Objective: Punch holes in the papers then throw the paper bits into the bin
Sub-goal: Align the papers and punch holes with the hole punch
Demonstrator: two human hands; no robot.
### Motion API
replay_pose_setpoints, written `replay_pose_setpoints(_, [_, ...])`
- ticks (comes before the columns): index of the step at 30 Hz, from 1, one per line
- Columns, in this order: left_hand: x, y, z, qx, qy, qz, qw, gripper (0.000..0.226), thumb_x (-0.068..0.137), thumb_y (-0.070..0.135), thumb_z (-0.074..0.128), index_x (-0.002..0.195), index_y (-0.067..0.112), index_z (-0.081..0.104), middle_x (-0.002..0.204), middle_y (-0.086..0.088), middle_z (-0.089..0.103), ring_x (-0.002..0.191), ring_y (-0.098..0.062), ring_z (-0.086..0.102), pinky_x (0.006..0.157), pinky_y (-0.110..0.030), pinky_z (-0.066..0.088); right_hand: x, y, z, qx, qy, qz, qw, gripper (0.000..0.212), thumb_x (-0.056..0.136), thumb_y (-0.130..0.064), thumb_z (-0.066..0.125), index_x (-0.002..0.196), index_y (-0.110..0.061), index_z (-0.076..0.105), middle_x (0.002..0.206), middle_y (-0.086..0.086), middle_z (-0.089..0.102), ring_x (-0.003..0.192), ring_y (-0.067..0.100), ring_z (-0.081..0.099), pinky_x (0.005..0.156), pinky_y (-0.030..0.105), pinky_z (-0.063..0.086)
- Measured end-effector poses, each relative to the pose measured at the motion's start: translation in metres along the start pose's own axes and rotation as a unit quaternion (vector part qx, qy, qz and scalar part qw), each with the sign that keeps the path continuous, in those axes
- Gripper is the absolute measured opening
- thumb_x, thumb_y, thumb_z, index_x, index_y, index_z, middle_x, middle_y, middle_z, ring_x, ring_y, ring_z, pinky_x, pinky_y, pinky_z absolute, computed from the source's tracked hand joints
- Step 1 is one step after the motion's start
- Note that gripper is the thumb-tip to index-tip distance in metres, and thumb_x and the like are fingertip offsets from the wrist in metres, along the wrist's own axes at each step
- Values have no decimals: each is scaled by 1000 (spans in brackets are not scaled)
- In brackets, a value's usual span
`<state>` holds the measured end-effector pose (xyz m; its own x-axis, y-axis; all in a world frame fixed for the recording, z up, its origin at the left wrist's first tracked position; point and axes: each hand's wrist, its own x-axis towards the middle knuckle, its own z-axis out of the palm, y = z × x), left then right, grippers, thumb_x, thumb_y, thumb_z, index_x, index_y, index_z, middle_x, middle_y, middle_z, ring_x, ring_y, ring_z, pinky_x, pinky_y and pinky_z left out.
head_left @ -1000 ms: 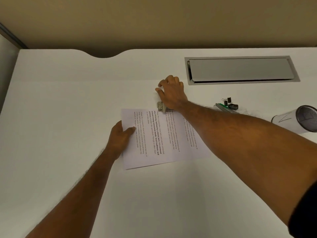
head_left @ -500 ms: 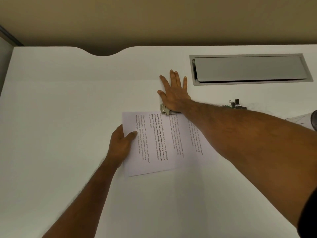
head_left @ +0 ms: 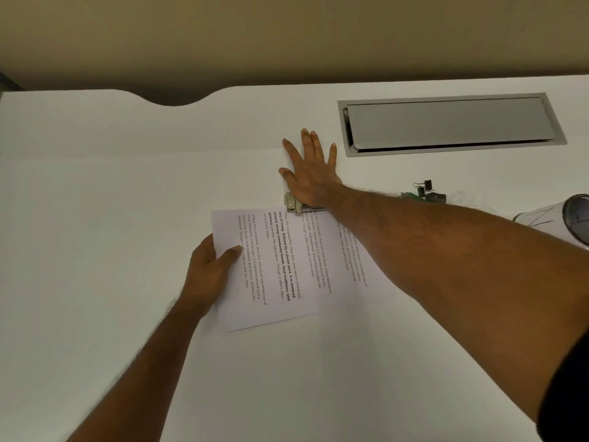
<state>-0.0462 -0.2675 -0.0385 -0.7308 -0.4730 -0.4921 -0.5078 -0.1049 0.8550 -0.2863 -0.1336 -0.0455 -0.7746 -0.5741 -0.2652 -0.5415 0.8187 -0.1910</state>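
From the head camera, a white desk (head_left: 95, 186) fills the view, with the papers (head_left: 287, 269) lying near its middle, turned at a slant so the printed lines run sideways. The left hand (head_left: 212, 269) grasps the papers at their left edge: the thumb lies on top of the sheet, and the fingers go out of sight at the edge, so it reads as a pinch. At the far edge of the papers sits a metal hole punch (head_left: 294, 205), its mouth on that edge. The right hand (head_left: 310, 173) lies over the punch with the heel of the palm pressing down on it. Its fingers are straight, spread and flat on the desk beyond, so it grasps nothing, and the right forearm crosses above the right part of the papers.

Further back on the right a grey hatch (head_left: 446, 122) is set into the desk. Nearer, beside the forearm, lie a black binder clip (head_left: 425, 185) and some small items too blurred to tell. At the right edge the bin (head_left: 573, 218), round with a mesh end, lies on its side, well apart from the papers
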Motion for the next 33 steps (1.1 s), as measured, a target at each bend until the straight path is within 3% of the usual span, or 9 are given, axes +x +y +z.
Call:
replay_pose_setpoints(9, [0, 2, 2, -8, 2, -2, 1000, 23, 96, 13, 60, 119, 16, 65, 107, 1, 74, 82, -13, 75, 61, -23, 59, -3, -4, -11, 22, -8, 13, 1000, 68, 97, -58, 30, 154, -30, 7, 163, 9, -11, 150, 25, -12, 117, 59, -6])
replay_pose_setpoints(15, [-3, 3, 3, -14, 9, -1, 1000, 19, 97, 13, 60, 111, 26, 65, 103, 8, 74, 83, -13, 75, 60, -22, 59, -13, -8, -19, 17, 54, -2, 998, 62, 93, -62, 33, 140, -23, 41, 156, 11, 27, 146, 26, 19, 117, 57, 1])
replay_pose_setpoints(20, [-3, 4, 3, -3, 5, -4, 1000, 21, 97, 16, 59, 118, 22, 62, 105, 5, 73, 81, -12, 74, 59, -22, 58, -23, -11, -26, 65, 97, 12, 993, 61, 92, -65, 34, 131, -22, 52, 140, 5, 49, 134, 23, 40, 117, 54, 10])
replay_pose_setpoints(26, [-7, 4, 1, -5, -5, -4, 1000, 24, 98, 14, 58, 121, 17, 62, 106, 2, 73, 81, -12, 75, 59, -22, 58, -56, 9, -39, 215, 225, 40, 949, 46, 96, -51, 42, 115, -15, 63, 117, 5, 63, 114, 22, 54, 104, 44, 35])
replay_pose_setpoints(33, [-25, 1, -6, 0, -11, -19, 1000, 22, 98, 13, 58, 119, 19, 63, 104, 3, 73, 78, -9, 75, 58, -20, 57, -135, 45, -22, 248, 214, 87, 941, 32, 97, -39, 52, 116, -15, 61, 120, 3, 62, 114, 19, 53, 100, 40, 40])
